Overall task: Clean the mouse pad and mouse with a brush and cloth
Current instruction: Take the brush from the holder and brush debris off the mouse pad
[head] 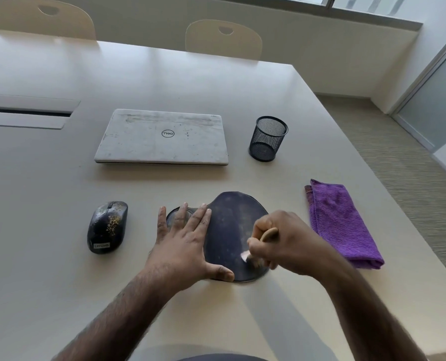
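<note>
A: Dark mouse pad [231, 230] sits on the pale table [47, 269] near the front edge, and it looks dusty, with pale smudges across the surface.

B: And the left hand [184, 243] is flat on its left side, fingers spread and lying over the wrist-rest end, thumb stretched along the pad's near edge.

A: Right hand [281, 243] is over the pad's right side, fingers curled tight round a brush [267, 234]. You can see the light wooden handle poking up out of the fist.

B: Bristles down at the pad's near right part, though it's blurred there, so contact is hard to call.

A: Off to the left, the mouse [107, 226], black with gold speckles, resting on the table well apart from the pad, nobody touching it.

B: On the right, a folded purple cloth [343, 222], just beside the right hand, near the table's edge.

A: Further back, a closed white laptop [162, 138], scuffed lid, and a black mesh pen cup [268, 138] standing upright to its right.

B: Two pale chairs [223, 39] tucked in at the far side.
</note>
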Motion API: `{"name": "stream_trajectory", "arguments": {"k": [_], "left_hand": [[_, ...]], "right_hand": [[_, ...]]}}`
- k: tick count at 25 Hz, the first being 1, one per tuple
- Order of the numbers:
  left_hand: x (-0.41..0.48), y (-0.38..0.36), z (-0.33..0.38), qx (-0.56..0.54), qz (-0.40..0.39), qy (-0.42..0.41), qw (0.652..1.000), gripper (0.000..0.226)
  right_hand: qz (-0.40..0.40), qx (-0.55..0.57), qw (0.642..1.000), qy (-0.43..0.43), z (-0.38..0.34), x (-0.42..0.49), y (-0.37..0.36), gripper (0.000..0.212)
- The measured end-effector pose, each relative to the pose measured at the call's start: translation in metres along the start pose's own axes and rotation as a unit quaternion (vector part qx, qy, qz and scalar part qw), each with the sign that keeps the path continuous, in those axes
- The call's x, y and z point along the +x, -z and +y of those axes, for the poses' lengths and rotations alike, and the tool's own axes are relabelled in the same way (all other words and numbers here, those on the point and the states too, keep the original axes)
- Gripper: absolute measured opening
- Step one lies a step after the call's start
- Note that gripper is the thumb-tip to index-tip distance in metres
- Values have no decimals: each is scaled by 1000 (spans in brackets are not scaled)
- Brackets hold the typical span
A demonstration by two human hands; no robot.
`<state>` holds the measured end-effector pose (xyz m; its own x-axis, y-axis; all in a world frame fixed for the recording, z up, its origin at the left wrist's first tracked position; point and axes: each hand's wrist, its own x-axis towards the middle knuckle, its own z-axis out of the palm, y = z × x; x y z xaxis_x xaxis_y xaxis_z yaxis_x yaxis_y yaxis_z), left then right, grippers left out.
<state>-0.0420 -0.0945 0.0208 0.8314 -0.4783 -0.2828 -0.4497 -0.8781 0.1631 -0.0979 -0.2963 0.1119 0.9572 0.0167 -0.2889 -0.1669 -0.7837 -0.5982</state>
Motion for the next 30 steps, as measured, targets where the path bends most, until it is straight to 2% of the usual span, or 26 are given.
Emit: {"name": "stream_trajectory", "arguments": {"k": [2,6,8,14,20,27,30], "left_hand": [[1,-1,0,1,2,0,1000,138],[1,-1,-1,-2,1,-2,1000,139],[1,-1,-1,-6,3,-2,1000,139],[2,-3,-1,-2,4,0,1000,139],[1,-1,-1,-9,-3,-2,1000,139],[2,-3,-1,-8,4,-1,1000,140],[2,-4,-2,-12,5,-1,1000,140]], "right_hand": [[-21,1,1000,3,1,-7,6,21],[110,50,993,12,10,-5,17,24],[138,55,989,-4,13,-5,11,26],[80,18,996,-26,10,-31,-14,27],[144,57,987,35,7,-18,1,25],[20,-10,999,47,19,-35,-7,23],[47,21,997,49,20,-39,2,23]]}}
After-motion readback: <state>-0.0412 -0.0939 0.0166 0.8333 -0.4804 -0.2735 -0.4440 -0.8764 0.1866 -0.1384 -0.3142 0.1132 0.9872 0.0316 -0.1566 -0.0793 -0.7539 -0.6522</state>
